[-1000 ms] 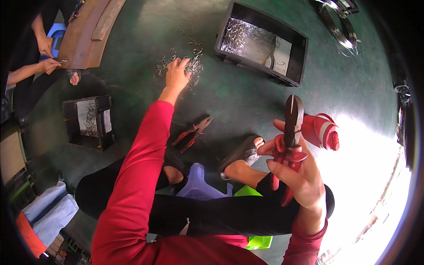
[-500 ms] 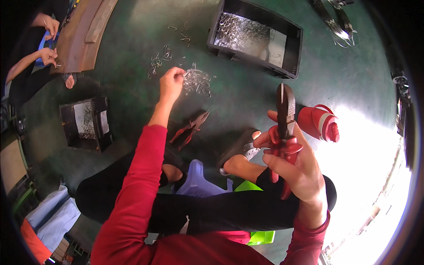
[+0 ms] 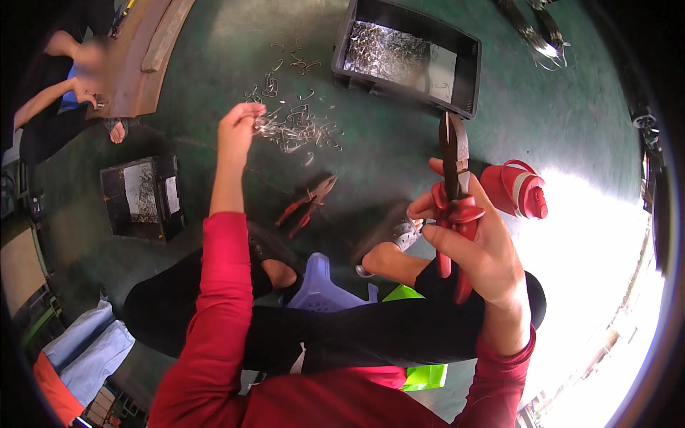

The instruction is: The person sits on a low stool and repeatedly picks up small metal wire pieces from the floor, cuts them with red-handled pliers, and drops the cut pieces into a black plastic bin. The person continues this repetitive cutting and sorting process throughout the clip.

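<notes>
My left hand [image 3: 237,135] is at the left edge of a loose pile of bent metal wire hooks [image 3: 303,132] on the green floor. Its fingers are pinched together on hooks there; how many they hold is hard to make out. Raised in front of me, my right hand [image 3: 481,246] grips red-handled pliers [image 3: 457,185], with the dark jaws pointing away from me. A second pair of red-handled pliers [image 3: 308,203] lies on the floor between the pile and my feet. Smaller groups of hooks [image 3: 270,84] lie beyond the pile.
A black crate [image 3: 407,89] holding many hooks stands far ahead; a smaller black box [image 3: 143,200] is at left. A red jug [image 3: 514,189] stands right of the pliers. Wire bundles [image 3: 531,32] lie far right. Another person's hand [image 3: 85,93] is by boards [image 3: 132,78] at upper left.
My left hand has moved left across the floor, and the hook pile now spreads further that way. My right hand, still holding the pliers, has shifted slightly up and left.
</notes>
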Tool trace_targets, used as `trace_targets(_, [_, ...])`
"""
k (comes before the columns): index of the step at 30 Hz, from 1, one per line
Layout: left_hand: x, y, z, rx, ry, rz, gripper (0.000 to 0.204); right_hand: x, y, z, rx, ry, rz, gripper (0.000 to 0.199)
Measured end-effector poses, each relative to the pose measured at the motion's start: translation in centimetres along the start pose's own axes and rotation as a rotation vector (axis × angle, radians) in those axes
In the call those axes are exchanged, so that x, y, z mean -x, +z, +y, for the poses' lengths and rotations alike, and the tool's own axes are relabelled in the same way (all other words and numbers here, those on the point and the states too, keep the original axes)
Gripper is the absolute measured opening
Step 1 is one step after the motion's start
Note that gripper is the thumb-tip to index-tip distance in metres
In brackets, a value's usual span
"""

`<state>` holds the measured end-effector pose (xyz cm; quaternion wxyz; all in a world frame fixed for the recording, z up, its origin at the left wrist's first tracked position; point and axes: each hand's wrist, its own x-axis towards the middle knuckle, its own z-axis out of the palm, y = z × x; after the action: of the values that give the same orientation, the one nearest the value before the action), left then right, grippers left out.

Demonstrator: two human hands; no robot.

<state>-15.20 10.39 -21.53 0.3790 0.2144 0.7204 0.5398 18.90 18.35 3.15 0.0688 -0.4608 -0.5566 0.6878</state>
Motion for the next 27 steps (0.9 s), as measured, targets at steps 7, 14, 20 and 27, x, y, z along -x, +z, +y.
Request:
trace_targets(7, [-0.5,-4.8,-2.3,-0.527,-0.015,0.191,0.026,0.1,0.3,-0.6,-0.023,0.016,-0.009,0.065])
trace_targets(14, [0.1,-3.4,-6.0,-0.691,0.151,0.346,0.018,-0.3,0.3,-0.7,-0.074,0.048,0.008,0.066])
trace_targets(20, [-2.8,5.3,-9.6,-0.614,0.334,0.11,0.009,-0.3,0.3,-2.2,-0.078,0.167,-0.008,0.068])
trace_targets(27, [-7.2,13.8,-9.9,-0.791,0.517,0.032,0.012,-1.4,-0.4,-2.6,-0.032,0.226,0.021,0.069])
